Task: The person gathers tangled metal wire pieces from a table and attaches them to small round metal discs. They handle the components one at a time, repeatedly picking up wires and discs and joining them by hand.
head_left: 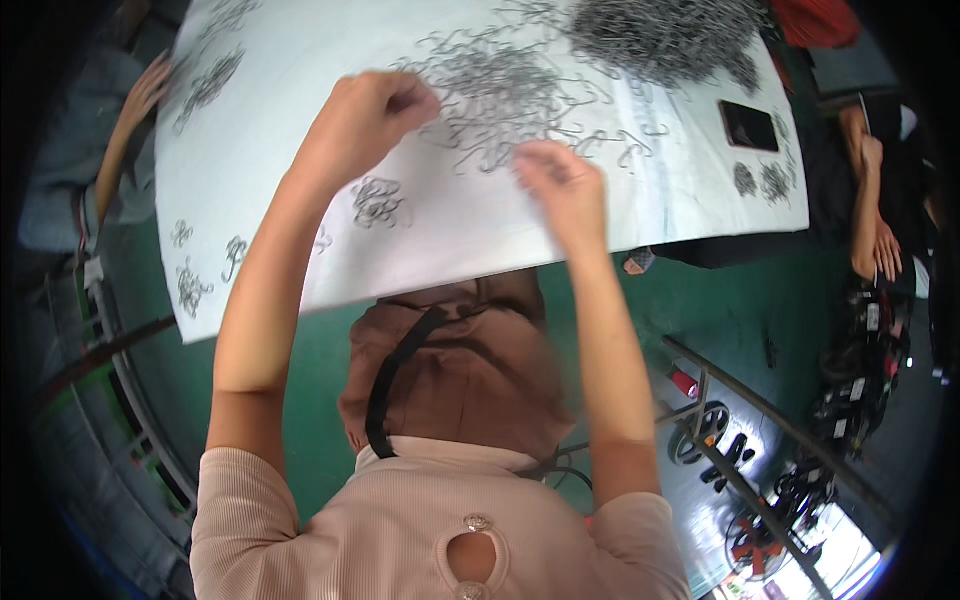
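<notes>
Head view: both hands work the tangled wire hooks (500, 90) at upper centre of the white counter (480, 235). The left hand (365, 115) is fisted, apparently on hooks; the right hand (560, 185) is blurred, fingers unreadable. Interlocked hooks could drag neighbours along. A small clump (378, 203) lies below.

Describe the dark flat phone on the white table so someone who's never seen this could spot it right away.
Start at the big white table strewn with grey bent-wire hooks. Go to its far right side, just below the densest wire pile. The flat black rectangular phone lies there alone: the only solid, dark, straight-edged thing among thin, tangled wires.
</notes>
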A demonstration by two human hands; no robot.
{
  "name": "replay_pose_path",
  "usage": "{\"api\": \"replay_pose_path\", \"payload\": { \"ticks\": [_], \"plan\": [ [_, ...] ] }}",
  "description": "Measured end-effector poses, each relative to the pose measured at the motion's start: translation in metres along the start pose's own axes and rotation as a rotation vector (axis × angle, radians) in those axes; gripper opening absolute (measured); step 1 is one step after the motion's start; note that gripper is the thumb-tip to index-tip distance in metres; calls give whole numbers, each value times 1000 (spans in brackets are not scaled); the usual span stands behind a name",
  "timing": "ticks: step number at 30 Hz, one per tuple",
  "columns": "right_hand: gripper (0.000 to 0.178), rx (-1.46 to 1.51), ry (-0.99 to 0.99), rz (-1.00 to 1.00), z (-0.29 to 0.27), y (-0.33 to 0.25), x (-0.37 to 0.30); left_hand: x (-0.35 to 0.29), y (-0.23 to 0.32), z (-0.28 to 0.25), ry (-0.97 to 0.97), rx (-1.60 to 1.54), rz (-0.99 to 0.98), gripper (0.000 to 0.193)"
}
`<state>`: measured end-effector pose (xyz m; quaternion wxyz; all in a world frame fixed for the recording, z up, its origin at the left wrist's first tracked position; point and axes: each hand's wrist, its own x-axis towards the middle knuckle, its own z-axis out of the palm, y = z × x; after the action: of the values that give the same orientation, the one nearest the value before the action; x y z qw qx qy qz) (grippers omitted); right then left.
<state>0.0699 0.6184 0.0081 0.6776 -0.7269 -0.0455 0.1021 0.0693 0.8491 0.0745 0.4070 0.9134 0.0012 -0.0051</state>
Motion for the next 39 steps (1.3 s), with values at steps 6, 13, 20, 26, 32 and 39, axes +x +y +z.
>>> {"api": "replay_pose_path", "payload": {
  "ticks": [6, 13, 20, 26, 32, 39],
  "plan": [
    [10, -310, -197, -236, 93, 6, -25, -73, -35, 1, 80, 27, -170, 11],
    [12, -344, 124, -198, 20, -3, 7, -89, -30, 13, 266, 1, -145, 10],
    [15, -892, 370, 56, -133, -1, 49, -130, -61, 33, 569, 192, 86, 30],
    [15, -1199, 165, 60, -133, -5, 56, -164, -84, 38, 549, 337, 63, 37],
    [14, -933, 555, -146, -163, 5, 52, -169, -95, 48, 524, 415, 94, 36],
    [17, -848, 1107, 26, -370, 33, 67, -162, -94, 50, 471, 443, 120, 34]
  ]
}}
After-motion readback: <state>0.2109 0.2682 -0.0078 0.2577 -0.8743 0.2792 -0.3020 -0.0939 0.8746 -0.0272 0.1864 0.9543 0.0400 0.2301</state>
